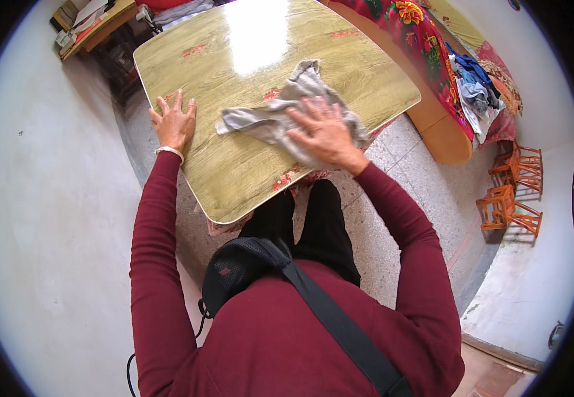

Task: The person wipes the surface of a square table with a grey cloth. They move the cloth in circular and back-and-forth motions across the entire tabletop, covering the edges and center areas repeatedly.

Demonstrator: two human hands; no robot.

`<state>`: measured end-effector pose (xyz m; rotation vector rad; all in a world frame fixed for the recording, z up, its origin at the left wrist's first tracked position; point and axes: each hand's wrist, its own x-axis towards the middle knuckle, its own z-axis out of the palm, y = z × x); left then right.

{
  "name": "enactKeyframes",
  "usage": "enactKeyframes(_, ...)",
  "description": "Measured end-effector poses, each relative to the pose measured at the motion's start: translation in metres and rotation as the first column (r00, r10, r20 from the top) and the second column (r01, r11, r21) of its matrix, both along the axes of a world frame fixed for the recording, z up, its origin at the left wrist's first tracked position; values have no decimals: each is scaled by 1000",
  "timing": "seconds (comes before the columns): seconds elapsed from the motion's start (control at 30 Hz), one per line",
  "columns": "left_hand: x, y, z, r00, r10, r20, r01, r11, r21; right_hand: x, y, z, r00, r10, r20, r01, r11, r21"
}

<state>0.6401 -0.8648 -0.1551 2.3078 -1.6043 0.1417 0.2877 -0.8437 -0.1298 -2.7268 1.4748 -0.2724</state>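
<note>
A wood-patterned table (pixel 227 175) with a pale rim and small red flower prints stands in front of me. My left hand (pixel 174 123) rests on its left edge, fingers spread, holding nothing. A crumpled grey-beige cloth (pixel 255 124) lies on the near right part of the tabletop. On top of this cloth my right hand (pixel 325 132) presses flat, its fingers stretched out and slightly blurred. Parts of the cloth stick out to the left of that hand and beyond it.
To the right is a bed with a red floral cover (pixel 426 56) and a pile of clothes (pixel 477 92). Orange wooden stools (pixel 497 206) stand by the right wall. A wooden desk (pixel 98 30) with papers is at the far left. A white wall (pixel 49 218) runs along my left.
</note>
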Motion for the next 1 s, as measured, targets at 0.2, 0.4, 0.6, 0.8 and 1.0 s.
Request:
enactKeyframes(0.2,-13,0,4,1000,1,0,-2,1000,-7,-104,-114,1,909,-416,-36,417,908,32)
enactKeyframes(0.4,-12,-2,5,1000,-1,18,1,1000,20,35,-79,-2,980,-197,-22,198,979,49)
enactKeyframes(0.6,-2,1,5,1000,-8,23,7,1000,28,14,24,2,848,83,523,-201,964,172)
enactKeyframes(0.8,-11,4,9,999,14,29,-15,1000,16,-79,-32,-1,978,-206,40,207,978,-13)
enactKeyframes(1.0,-19,-1,13,1000,-6,4,6,1000,12,-54,-111,-15,878,-478,0,476,875,-88)
